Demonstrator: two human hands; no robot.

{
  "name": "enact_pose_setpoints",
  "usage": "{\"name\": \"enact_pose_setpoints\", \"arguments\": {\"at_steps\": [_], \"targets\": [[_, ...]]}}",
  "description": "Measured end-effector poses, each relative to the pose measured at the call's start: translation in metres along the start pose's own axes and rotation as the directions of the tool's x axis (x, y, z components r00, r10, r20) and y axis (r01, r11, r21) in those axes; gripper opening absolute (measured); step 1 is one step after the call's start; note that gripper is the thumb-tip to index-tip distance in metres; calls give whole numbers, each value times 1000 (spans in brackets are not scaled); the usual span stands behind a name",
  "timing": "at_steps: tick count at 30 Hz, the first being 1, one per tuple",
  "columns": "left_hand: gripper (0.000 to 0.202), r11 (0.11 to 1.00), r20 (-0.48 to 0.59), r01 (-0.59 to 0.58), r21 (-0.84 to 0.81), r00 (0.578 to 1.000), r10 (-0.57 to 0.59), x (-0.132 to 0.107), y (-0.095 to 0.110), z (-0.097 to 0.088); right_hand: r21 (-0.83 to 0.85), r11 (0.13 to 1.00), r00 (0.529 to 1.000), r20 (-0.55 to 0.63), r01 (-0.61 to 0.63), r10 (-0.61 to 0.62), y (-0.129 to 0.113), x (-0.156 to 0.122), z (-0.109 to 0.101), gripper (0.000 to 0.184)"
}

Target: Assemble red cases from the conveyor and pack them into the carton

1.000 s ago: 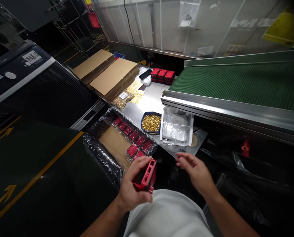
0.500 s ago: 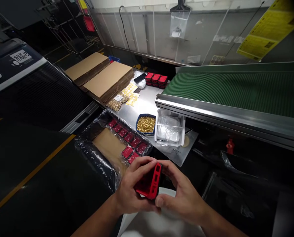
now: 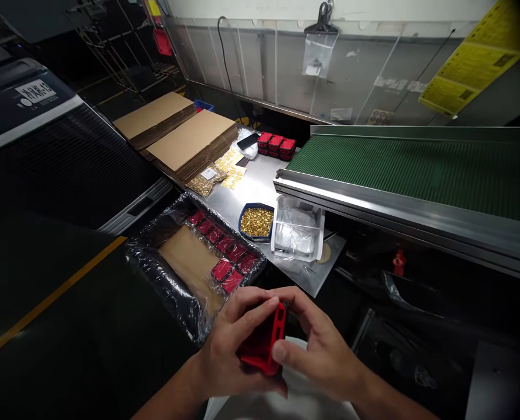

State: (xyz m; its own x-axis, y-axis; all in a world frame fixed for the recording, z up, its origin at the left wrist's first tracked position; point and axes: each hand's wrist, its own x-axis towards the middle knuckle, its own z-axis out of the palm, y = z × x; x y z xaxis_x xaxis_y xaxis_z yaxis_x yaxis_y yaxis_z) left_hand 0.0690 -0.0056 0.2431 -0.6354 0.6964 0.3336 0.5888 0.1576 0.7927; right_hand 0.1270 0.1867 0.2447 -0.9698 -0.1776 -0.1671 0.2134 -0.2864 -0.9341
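Observation:
A red plastic part with a black outer side [image 3: 278, 326] is held upright between my two hands, just in front of my body. My left hand [image 3: 236, 338] wraps around its left side, with the fingers over the top. My right hand [image 3: 315, 344] grips the right side, and its thumb presses on the slotted red edge. My fingers hide much of the part. Beyond my left hand, a plastic-lined box [image 3: 164, 291] holds several similar red pieces [image 3: 231, 281] in rows beside brown cardboard [image 3: 190, 259].
A blue tray of small brass-coloured pieces [image 3: 256, 221] stands beside a white bin of clear bags [image 3: 297, 230]. Red and black parts [image 3: 276, 144] are stacked behind, near a phone [image 3: 248, 140]. Cardboard sheets [image 3: 192, 143] lie left; a green conveyor [image 3: 408, 172] runs right.
Both hands and the red part have sunk slightly in the view. The part has turned so its slotted edge looks narrower, and my right thumb has moved up onto that edge.

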Motion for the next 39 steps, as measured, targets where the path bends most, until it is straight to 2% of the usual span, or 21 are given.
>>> {"name": "enact_pose_setpoints", "arguments": {"at_steps": [2, 4, 6, 9, 15, 17, 20, 23, 28, 31, 35, 39], "targets": [[95, 1000, -6, 14, 16, 1000, -14, -2, 1, -1, 5, 1000, 999, -35, -4, 4, 2, 1, 4, 33], [95, 999, -4, 20, 43, 1000, -20, -3, 0, -2, 111, 993, 998, -50, -38, 44, 6, 4, 6, 25], [98, 997, 11, -11, 80, 1000, 11, -4, -1, -2, 207, 976, 996, -45, -67, 78, 10, 7, 6, 27], [96, 982, 37, -94, 165, 995, 89, -4, -2, 1, 267, 961, 994, -56, -77, 95, 14, 11, 4, 25], [87, 909, 42, -196, 367, 980, 195, -9, 2, 14, 252, 965, 957, -255, -75, 141, 15, 13, 15, 29], [79, 894, 31, -207, 397, 977, 212, -11, 3, 17, 277, 958, 947, -279, -80, 159, 14, 15, 20, 33], [74, 886, 1, -193, 421, 977, 213, -13, 2, 19, 261, 961, 946, -281, -88, 163, 12, 17, 21, 34], [78, 883, -38, -182, 433, 975, 220, -14, 0, 19, 227, 972, 968, -223, -64, 116, 11, 12, 16, 31], [98, 903, -59, -181, 389, 973, 221, -15, -4, 17, 381, 923, 985, -130, -52, 109, 16, 1, 11, 34], [101, 901, -73, -194, 388, 968, 240, -14, -7, 15, 413, 909, 986, -123, -56, 116, 17, 1, 11, 36], [99, 910, -72, -199, 364, 968, 240, -12, -9, 15, 329, 944, 984, -159, -27, 84, 12, 9, 10, 31], [97, 924, -57, -207, 322, 970, 238, -12, -7, 18, 330, 942, 972, -193, -63, 132, 10, 18, 7, 32]]}}
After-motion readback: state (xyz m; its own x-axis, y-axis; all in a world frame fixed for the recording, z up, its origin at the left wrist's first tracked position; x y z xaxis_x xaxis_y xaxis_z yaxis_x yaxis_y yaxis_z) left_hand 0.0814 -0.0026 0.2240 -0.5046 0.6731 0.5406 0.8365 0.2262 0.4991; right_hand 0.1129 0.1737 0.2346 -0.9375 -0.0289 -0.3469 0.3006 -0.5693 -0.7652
